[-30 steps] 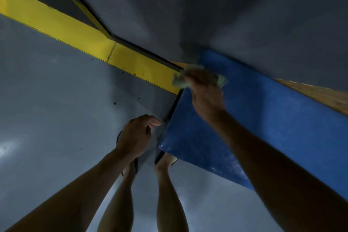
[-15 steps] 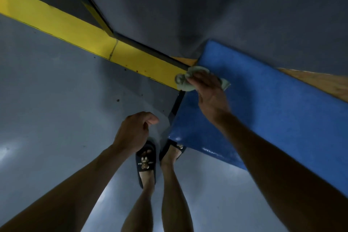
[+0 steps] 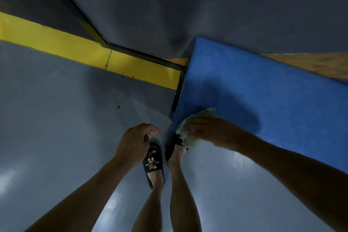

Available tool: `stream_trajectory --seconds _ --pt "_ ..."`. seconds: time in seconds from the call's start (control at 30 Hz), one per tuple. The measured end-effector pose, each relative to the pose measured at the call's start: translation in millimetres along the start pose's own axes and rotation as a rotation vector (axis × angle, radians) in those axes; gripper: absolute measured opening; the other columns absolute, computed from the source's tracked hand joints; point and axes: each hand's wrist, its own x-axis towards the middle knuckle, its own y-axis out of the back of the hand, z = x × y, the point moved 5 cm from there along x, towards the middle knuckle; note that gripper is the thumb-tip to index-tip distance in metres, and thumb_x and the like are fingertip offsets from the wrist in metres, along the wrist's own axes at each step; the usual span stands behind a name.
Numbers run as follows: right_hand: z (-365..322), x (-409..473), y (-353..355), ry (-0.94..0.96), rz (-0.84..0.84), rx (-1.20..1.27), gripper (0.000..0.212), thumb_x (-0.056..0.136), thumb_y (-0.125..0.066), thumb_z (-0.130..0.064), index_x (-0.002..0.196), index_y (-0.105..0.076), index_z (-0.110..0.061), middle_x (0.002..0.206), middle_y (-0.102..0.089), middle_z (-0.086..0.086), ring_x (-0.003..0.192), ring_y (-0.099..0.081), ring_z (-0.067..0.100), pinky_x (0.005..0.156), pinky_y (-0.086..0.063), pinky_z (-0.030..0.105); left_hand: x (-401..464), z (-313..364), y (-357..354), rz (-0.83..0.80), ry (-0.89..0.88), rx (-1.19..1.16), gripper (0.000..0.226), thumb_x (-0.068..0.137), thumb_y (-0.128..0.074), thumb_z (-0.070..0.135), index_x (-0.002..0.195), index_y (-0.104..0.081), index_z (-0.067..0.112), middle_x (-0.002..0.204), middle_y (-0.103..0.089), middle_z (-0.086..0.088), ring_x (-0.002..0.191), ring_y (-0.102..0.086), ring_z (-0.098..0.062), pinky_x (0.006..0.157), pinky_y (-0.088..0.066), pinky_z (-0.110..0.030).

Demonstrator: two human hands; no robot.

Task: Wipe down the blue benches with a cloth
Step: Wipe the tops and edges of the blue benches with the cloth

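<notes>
Your right hand (image 3: 211, 132) presses the pale cloth (image 3: 190, 124) flat on the blue tabletop's (image 3: 263, 96) near corner, frame centre; your left hand (image 3: 133, 143) hangs loosely curled, holding nothing.

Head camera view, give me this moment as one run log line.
right hand: presses cloth on blue bench near corner | left hand: idle, holds nothing | stage: wiping

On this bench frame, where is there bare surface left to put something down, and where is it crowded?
Bare: the blue bench top from its far end by the yellow stripe along to the wooden strip, and the grey floor left of the left hand. Crowded: the near corner, where the right hand presses the cloth above the sandalled feet.
</notes>
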Motion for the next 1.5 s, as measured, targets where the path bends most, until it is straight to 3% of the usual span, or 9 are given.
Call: stream_trajectory --seconds 0.23,0.43,0.53,0.73,0.87,0.93,1.07,1.27,1.5 --pt "45.3 8.9 -3.5 -0.748 0.396 0.278 0.048 0.086 -0.053 0.014 0.128 -0.062 -0.007 0.140 -0.054 0.014 0.133 -0.046 0.033 0.108 -0.041 0.050 1.3 12.9 -6.7 -0.001 -0.031 0.022 0.048 0.088 -0.036 -0.008 0.104 -0.070 0.021 0.102 -0.068 0.011 0.095 -0.062 -0.001 0.083 -0.046 -0.012" --pt "-47.9 16.2 -59.3 -0.343 0.165 0.138 0.042 0.081 -0.049 -0.002 0.112 -0.072 -0.018 0.124 -0.066 0.000 0.123 -0.057 0.022 0.108 -0.042 0.044 2.0 15.6 -10.8 -0.032 -0.077 0.090 0.046 0.088 -0.038 -0.008 0.101 -0.071 0.021 0.099 -0.068 0.012 0.090 -0.060 0.001 0.078 -0.040 -0.004" --pt "-43.5 -30.6 -58.8 -0.361 0.154 0.095 0.047 0.068 -0.061 0.005 0.108 -0.074 -0.016 0.120 -0.068 -0.001 0.118 -0.060 0.020 0.105 -0.045 0.040 1.6 16.1 -11.5 -0.050 -0.093 0.096 0.043 0.091 -0.038 -0.006 0.102 -0.071 0.020 0.101 -0.068 0.012 0.092 -0.061 0.001 0.079 -0.042 -0.007" --pt "-15.1 -133.7 -46.3 -1.008 0.509 0.270 0.053 0.082 -0.060 0.010 0.122 -0.066 -0.025 0.125 -0.064 -0.001 0.117 -0.058 0.022 0.104 -0.041 0.026 4.6 21.2 -19.2 -0.069 -0.130 0.128 0.036 0.093 -0.044 -0.002 0.103 -0.071 0.020 0.100 -0.069 0.013 0.090 -0.061 0.001 0.078 -0.043 -0.009" --pt "-5.2 -151.5 -58.2 -1.582 0.873 0.381 0.047 0.089 -0.055 0.000 0.129 -0.063 -0.023 0.128 -0.064 0.006 0.121 -0.058 0.028 0.098 -0.049 0.041 6.5 21.7 -23.0 -0.080 -0.095 0.117 0.038 0.093 -0.043 -0.001 0.105 -0.070 0.022 0.100 -0.069 0.016 0.091 -0.061 0.005 0.078 -0.040 -0.004" --pt "-15.9 -110.8 -62.7 -1.522 0.914 0.336 0.047 0.087 -0.059 0.008 0.129 -0.063 -0.013 0.134 -0.060 0.009 0.130 -0.051 0.029 0.102 -0.047 0.049 6.8 20.4 -22.8 -0.078 -0.091 0.115 0.038 0.094 -0.042 0.000 0.104 -0.070 0.023 0.099 -0.067 0.017 0.091 -0.061 0.006 0.078 -0.040 -0.004" --pt "-35.8 -14.1 -66.1 -1.004 0.563 0.269 0.056 0.083 -0.058 0.009 0.133 -0.058 -0.014 0.142 -0.053 0.008 0.139 -0.039 0.031 0.112 -0.036 0.050 7.5 16.4 -17.8 -0.059 -0.097 0.097 0.039 0.092 -0.041 -0.003 0.104 -0.070 0.021 0.098 -0.068 0.012 0.089 -0.061 0.003 0.077 -0.042 -0.007" --pt "20.4 47.3 -28.9 -0.332 0.220 0.003 0.040 0.087 -0.048 -0.008 0.117 -0.071 -0.017 0.128 -0.065 0.004 0.123 -0.058 0.027 0.104 -0.046 0.047 14.9 10.9 -8.2 -0.014 -0.039 0.084 0.045 0.090 -0.038 -0.006 0.104 -0.071 0.020 0.101 -0.068 0.011 0.087 -0.060 0.004 0.072 -0.040 0.000" --pt "145.7 60.6 11.7 -0.978 0.293 0.125 0.060 0.092 -0.047 -0.006 0.146 -0.042 -0.031 0.155 -0.036 0.004 0.142 -0.033 0.029 0.116 -0.029 0.044 22.5 21.1 0.5 -0.006 -0.047 0.058 0.043 0.093 -0.039 -0.005 0.108 -0.069 0.022 0.102 -0.066 0.015 0.089 -0.059 0.009 0.075 -0.042 0.000"
